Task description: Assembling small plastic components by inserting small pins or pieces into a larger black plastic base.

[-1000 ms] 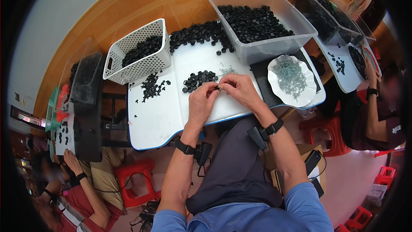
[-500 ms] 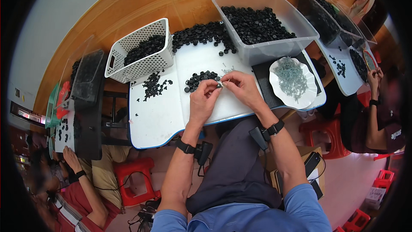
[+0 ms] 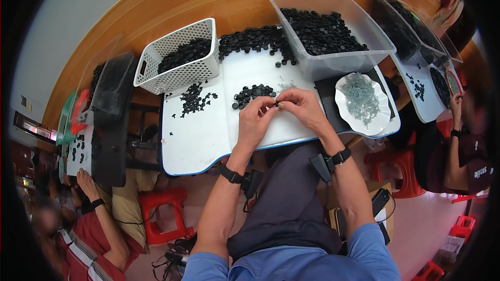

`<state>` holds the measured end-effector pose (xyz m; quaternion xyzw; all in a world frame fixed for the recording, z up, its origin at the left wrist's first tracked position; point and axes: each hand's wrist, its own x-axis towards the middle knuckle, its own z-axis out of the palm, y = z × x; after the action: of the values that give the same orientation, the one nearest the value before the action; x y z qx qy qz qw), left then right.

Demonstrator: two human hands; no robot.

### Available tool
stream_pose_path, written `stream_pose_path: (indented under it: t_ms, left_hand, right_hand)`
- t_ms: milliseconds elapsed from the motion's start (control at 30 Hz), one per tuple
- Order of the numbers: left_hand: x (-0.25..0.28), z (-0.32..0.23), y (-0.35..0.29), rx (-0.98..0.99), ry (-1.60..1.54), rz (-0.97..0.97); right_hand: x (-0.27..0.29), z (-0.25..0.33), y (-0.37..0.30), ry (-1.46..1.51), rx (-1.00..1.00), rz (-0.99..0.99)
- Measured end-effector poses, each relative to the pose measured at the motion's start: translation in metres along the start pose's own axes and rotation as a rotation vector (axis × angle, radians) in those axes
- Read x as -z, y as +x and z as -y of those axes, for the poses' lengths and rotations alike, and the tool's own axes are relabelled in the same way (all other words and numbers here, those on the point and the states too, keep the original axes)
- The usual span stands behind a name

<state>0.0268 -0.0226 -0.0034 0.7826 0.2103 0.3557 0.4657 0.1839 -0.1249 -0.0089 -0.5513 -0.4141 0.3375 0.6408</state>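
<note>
Fingertips of the left hand (image 3: 256,120) pinch a small black round plastic piece (image 3: 276,105) against those of the right hand (image 3: 302,108), above the white worktop (image 3: 208,135); judged best held close and steady, just nearer than the loose black pile (image 3: 252,93).

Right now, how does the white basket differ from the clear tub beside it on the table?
The white basket has perforated lattice walls with a handle slot, while the clear tub has smooth see-through walls. The basket is smaller and sits to the left; the tub is bigger and sits to the right, near the white dish of pale greenish bits. Both hold small black round parts.
</note>
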Motion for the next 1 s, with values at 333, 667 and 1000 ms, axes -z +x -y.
stream_pose_path:
  t_ms: [333, 667, 1000]
  left_hand:
    - [0.000, 0.001, 0.000, -0.054, 0.051, -0.047]
    - [0.062, 0.027, 0.002, 0.138, -0.265, -0.492]
    - [0.092, 0.026, 0.010, 0.066, 0.480, 0.079]
  right_hand:
    - [0.005, 0.007, 0.009, 0.002, -0.063, -0.161]
    - [-0.009, -0.003, 0.002, -0.155, 0.041, -0.324]
    - [-0.007, -0.005, 0.002, -0.212, 0.075, -0.315]
